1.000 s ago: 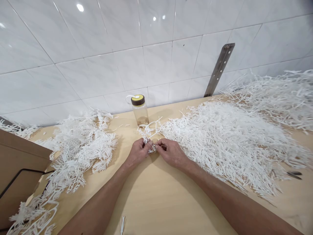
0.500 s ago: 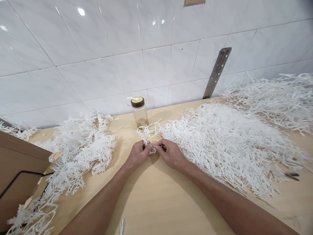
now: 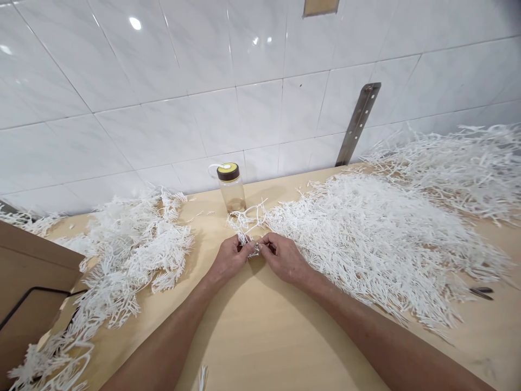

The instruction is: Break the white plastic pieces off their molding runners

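My left hand (image 3: 233, 257) is closed, pinching a white branching plastic piece (image 3: 249, 219) whose loops stick up past the fingers. Close beside it, my right hand (image 3: 283, 255) is also closed, thumb and forefinger pinched at the lower end of the same piece, between the two hands. Small bumps or tips show there, too fine to make out. Just right of my hands spreads a large heap of thin white branched strands (image 3: 378, 244). Another pile of white clustered branches (image 3: 130, 250) lies to the left.
A clear bottle with a yellow and dark lid (image 3: 231, 187) stands behind my hands, near the tiled wall (image 3: 163, 136). A cardboard box (image 3: 36, 288) is at the left. A small dark tool (image 3: 482, 293) lies at the right. A metal bracket (image 3: 358, 125) leans by the wall.
My fingers have shifted very slightly at the piece between them. The view has moved a little; both hands keep their pinch.
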Tool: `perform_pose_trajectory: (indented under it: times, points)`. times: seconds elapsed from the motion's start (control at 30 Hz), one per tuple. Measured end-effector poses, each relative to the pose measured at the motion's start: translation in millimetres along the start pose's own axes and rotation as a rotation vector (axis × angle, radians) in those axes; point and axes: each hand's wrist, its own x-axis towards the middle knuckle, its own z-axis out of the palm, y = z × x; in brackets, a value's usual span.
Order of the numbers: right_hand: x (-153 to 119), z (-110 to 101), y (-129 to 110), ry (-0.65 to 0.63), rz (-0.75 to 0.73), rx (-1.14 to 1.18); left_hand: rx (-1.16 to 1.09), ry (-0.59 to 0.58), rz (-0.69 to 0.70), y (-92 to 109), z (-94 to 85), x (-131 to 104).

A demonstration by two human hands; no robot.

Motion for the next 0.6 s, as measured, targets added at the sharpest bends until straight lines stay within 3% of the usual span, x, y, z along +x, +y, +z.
perform_pose_trajectory:
  times: [0.6]
  points:
    - [-3.0, 8.9, 9.4, 0.071, -0.146, -0.102, 0.077, -0.042, -0.075, -1.4, 1.4, 1.7]
